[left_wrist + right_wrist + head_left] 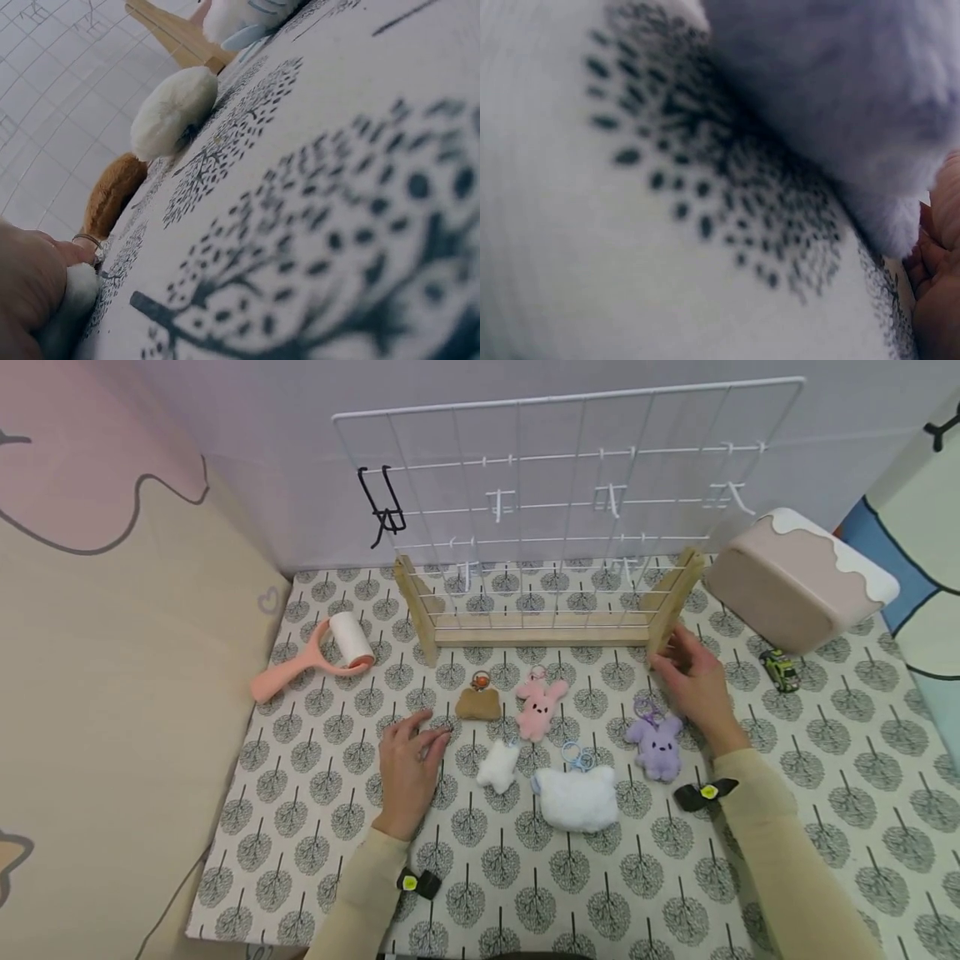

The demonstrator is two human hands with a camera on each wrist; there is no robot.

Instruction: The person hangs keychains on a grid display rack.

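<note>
My right hand point(693, 681) grips the right wooden foot of the wire grid rack point(540, 633), thumb in front and fingers partly hidden behind it. Near its wrist lies a purple bunny plush keychain point(660, 750), large and blurred in the right wrist view. My left hand point(408, 768) hovers low over the cloth, fingers loosely bent, thumb and index apart. To its right are a brown plush keychain point(478, 703), a small white plush keychain point(498, 766) and a pink bunny plush keychain point(538, 710). A white sheep-like plush keychain point(577, 799) lies nearer me.
White hooks point(613, 500) and a black hook point(382, 508) hang on the grid. A lint roller point(351, 639) with a pink handle lies at left. At right stand a pink-and-white box point(795, 581) and a small green toy car point(780, 671). Tree-patterned cloth covers the table.
</note>
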